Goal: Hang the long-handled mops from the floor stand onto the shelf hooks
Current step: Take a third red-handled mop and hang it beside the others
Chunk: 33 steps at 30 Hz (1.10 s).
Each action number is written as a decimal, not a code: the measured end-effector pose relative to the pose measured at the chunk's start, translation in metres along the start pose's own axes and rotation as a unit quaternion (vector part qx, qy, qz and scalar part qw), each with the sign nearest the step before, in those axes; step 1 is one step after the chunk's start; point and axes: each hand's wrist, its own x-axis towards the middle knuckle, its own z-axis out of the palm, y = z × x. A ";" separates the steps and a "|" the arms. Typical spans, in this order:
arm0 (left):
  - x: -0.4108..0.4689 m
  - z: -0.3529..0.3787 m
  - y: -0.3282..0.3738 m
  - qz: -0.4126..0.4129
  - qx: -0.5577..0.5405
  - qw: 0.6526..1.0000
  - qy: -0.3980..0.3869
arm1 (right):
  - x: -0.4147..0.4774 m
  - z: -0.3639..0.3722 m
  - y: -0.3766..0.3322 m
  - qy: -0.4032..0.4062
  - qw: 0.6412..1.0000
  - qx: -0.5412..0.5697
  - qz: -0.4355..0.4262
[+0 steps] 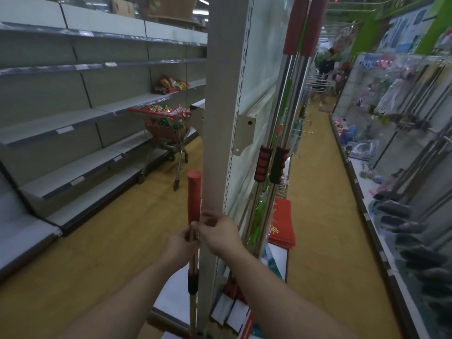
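Note:
A long-handled mop [194, 196] with a red foam grip on top stands upright against the end post [220, 118] of the shelf unit. My left hand [178, 248] is closed around its pole just under the red grip. My right hand [217, 231] pinches the pole at the same height with thumb and fingertips. Two more mops [291, 99] with red tops and red-black grips hang on the right face of the shelf unit. The hooks that hold them are out of view.
Mostly bare grey shelves [73, 118] run along the left. A red shopping trolley [166, 133] full of packets stands in the left aisle. Red packets [281, 226] lie low beside the hanging mops. A person [325, 77] stands far down the right aisle, which is lined with hanging goods.

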 end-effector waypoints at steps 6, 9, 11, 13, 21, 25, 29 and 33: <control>-0.022 -0.005 -0.017 0.001 0.005 0.998 -0.059 | -0.013 0.018 0.005 -0.023 0.999 -0.043 -0.023; -0.031 -0.006 -0.025 0.007 0.015 0.997 -0.074 | -0.022 0.027 0.008 -0.025 0.998 -0.054 -0.021; -0.034 -0.005 -0.029 0.013 0.019 0.997 -0.077 | -0.026 0.031 0.010 -0.030 0.997 -0.059 -0.025; -0.036 -0.003 -0.036 0.014 0.025 0.996 -0.084 | -0.029 0.033 0.011 -0.037 0.997 -0.056 -0.030; -0.041 0.009 -0.067 -0.042 0.068 0.992 -0.098 | -0.047 0.035 0.015 -0.049 0.996 -0.068 -0.011; -0.045 0.013 -0.080 -0.028 0.053 0.993 -0.104 | -0.059 0.033 0.015 -0.052 0.995 -0.083 -0.031; -0.050 0.019 -0.082 -0.023 0.038 0.993 -0.106 | -0.073 0.028 0.016 -0.037 0.995 -0.085 -0.040; -0.064 0.021 -0.073 -0.009 0.034 0.993 -0.112 | -0.088 0.016 0.018 -0.037 0.997 -0.054 -0.040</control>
